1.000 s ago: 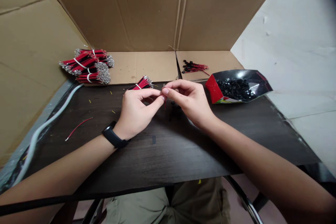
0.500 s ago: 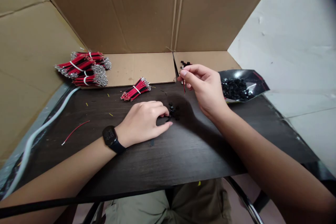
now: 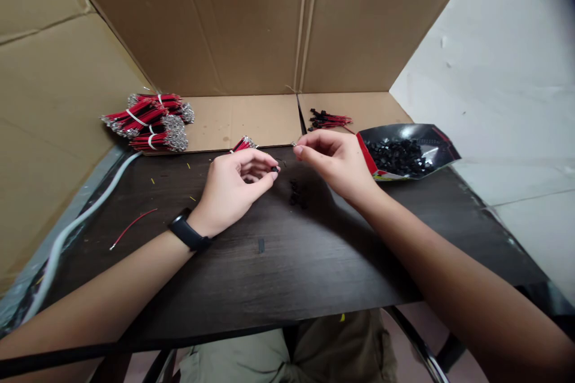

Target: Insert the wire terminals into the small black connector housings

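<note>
Between the thumb and index finger of my left hand (image 3: 238, 182) is a small black connector housing (image 3: 275, 169). My right hand (image 3: 335, 158) pinches a wire whose silvery crimped end (image 3: 294, 144) pokes out toward the left hand; the rest of the wire is hidden by the fingers. The two hands are close together but apart, above the dark table. Below and between them lies a small pile of black connector housings (image 3: 297, 192). Behind my left hand, a tied bundle of red and black wires (image 3: 244, 143) is partly covered.
Several tied wire bundles (image 3: 153, 122) are stacked at the back left. Finished-looking wires with black housings (image 3: 330, 119) lie on the cardboard. A black tray (image 3: 442, 161) of housings stands at right. A single red wire (image 3: 132, 227) lies at left, near a white cable (image 3: 67, 233).
My left hand has lifted from the pile with a black connector housing and moved slightly left. My right hand has come down and left with its wire, its crimped end now pointing left.
</note>
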A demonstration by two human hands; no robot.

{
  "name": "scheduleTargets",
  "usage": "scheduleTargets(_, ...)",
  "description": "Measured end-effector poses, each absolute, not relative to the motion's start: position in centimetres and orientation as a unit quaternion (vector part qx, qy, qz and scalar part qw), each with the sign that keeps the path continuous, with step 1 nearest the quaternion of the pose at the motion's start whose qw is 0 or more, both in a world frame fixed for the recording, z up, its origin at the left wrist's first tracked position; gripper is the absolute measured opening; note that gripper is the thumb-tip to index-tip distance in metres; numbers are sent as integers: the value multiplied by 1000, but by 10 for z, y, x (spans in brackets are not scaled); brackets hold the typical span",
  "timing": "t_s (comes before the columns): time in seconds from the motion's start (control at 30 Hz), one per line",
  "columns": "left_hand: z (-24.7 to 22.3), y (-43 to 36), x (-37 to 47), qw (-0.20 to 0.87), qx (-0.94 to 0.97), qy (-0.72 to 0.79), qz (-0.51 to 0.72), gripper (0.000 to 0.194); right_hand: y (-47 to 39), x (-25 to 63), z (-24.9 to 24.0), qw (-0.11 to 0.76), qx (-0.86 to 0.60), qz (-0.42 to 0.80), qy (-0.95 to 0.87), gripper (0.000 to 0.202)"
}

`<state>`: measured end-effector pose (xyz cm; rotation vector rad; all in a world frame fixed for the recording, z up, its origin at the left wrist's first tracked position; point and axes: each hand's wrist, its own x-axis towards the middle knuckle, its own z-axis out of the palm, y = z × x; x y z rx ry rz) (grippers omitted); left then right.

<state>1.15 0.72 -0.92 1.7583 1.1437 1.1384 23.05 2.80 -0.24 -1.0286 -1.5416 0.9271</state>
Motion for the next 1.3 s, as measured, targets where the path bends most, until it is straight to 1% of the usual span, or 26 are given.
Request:
scheduleTargets(0.1, -7, 4, 12, 286, 709, 454, 458, 14, 27, 230, -2, 473, -414, 372, -683, 20)
scheduleTargets(0.17, -6, 3, 12, 265, 715, 453, 461, 13, 26, 229, -2, 457, -401, 368, -703, 20)
scheduleTargets(0.23, -5, 3, 12, 265, 714, 451, 465, 13, 25, 229, -3, 447, -389, 358, -721, 20)
scheduleTargets(0.37, -5, 3, 13, 276, 698, 445, 488, 20, 22, 228, -4, 427, -387, 336, -745, 22)
scheduleTargets(0.43, -5, 2, 13, 271, 696, 445, 494, 18, 21, 228, -3, 419, -390, 331, -750, 23)
scheduleTargets(0.53, -3, 2, 13, 250, 700, 451, 494, 12, 20, 228, -2, 423, -387, 328, -751, 23)
scheduleTargets(0.63, -2, 0, 14, 230, 704, 460, 490, 11, 19, 229, -2, 432, -380, 322, -752, 19)
scheduleTargets(1.03, -5, -1, 12, 229, 715, 458, 476, 10, 18, 228, -1, 441, -378, 302, -756, 14)
scheduleTargets(1.3, -5, -2, 12, 214, 718, 466, 470, 11, 20, 229, -5, 429, -381, 293, -765, 15)
